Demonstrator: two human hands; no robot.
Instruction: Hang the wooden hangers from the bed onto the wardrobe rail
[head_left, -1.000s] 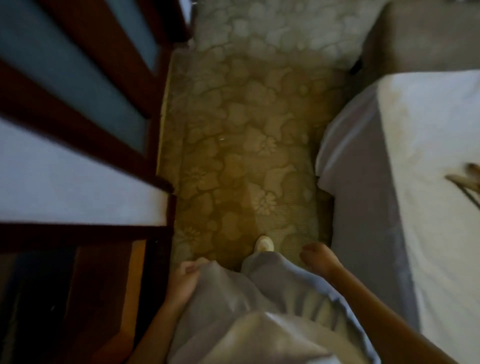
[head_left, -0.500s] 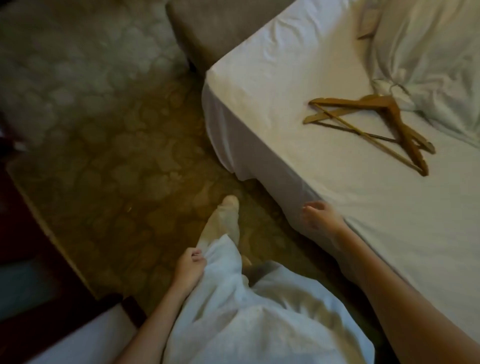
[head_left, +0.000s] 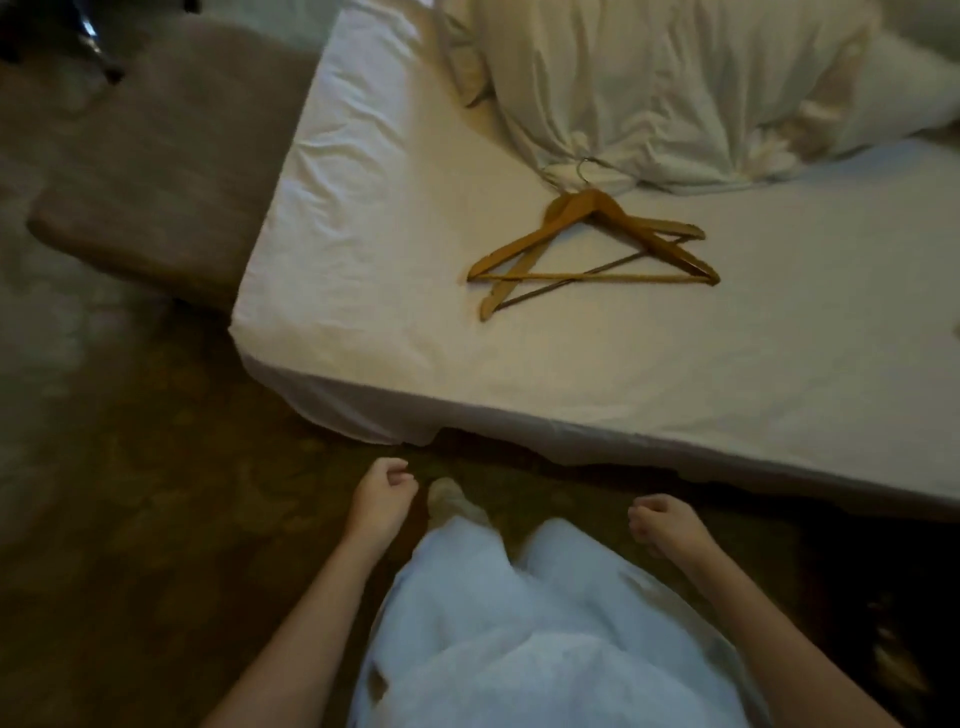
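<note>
**First speaker:** Which part of the job is the person on?

**Second speaker:** By my reading, the start of a fetch. They stand facing the long edge of the bed (head_left: 363, 291), and nothing has been picked up. The wardrobe and its rail are out of sight.

**First speaker:** How are the hands?

**Second speaker:** Both hang low in front of the legs, over a dark patterned carpet (head_left: 171, 519). The left hand (head_left: 382, 499) has its fingers loosely curled round nothing. The right hand (head_left: 667, 525) is the same, slack and empty.

**First speaker:** And the hangers?

**Second speaker:** Two wooden hangers (head_left: 592, 254) lie flat on the white sheet, one crossed over the other so that their arms and bars overlap. Their tops point away from the person, toward a crumpled heap of bedding (head_left: 649, 88). A thin metal hook (head_left: 584, 169) reaches the heap's edge, though I cannot tell whether it touches the cloth. The pair sits well in from the near side of the mattress. It is beyond both hands and well apart from them, roughly in line with the gap between them.

**First speaker:** What does the next move need?

**Second speaker:** I'd judge a lean forward and a reach across the mattress edge. One hand would spread, then close round the necks where the two cross, so both lift together without snagging. After that comes a turn toward the wardrobe.
</note>
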